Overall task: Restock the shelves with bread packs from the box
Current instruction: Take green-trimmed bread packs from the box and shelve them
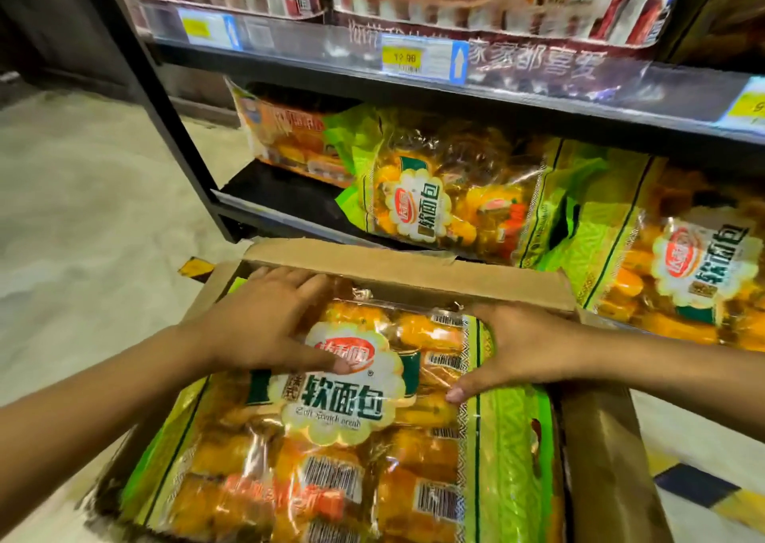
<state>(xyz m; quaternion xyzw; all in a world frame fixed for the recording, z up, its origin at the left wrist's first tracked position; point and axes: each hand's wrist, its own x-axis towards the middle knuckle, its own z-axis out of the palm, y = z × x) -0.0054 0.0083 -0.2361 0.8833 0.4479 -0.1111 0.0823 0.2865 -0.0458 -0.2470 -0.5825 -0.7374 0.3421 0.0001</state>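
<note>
A green and orange bread pack lies on top inside the open cardboard box in front of me. My left hand rests on the pack's far left part, thumb pressed on its label. My right hand holds the pack's right side, thumb on top and fingers curled over the far edge. On the lower shelf behind the box lie more bread packs: one in the middle, one at the right and an orange one at the back left.
The upper shelf carries red-brown packaged goods and price tags along its rail. A black shelf post stands at the left, pale floor beyond it. The shelf's front left part is bare. The box's right flap stands beside a yellow and blue floor pattern.
</note>
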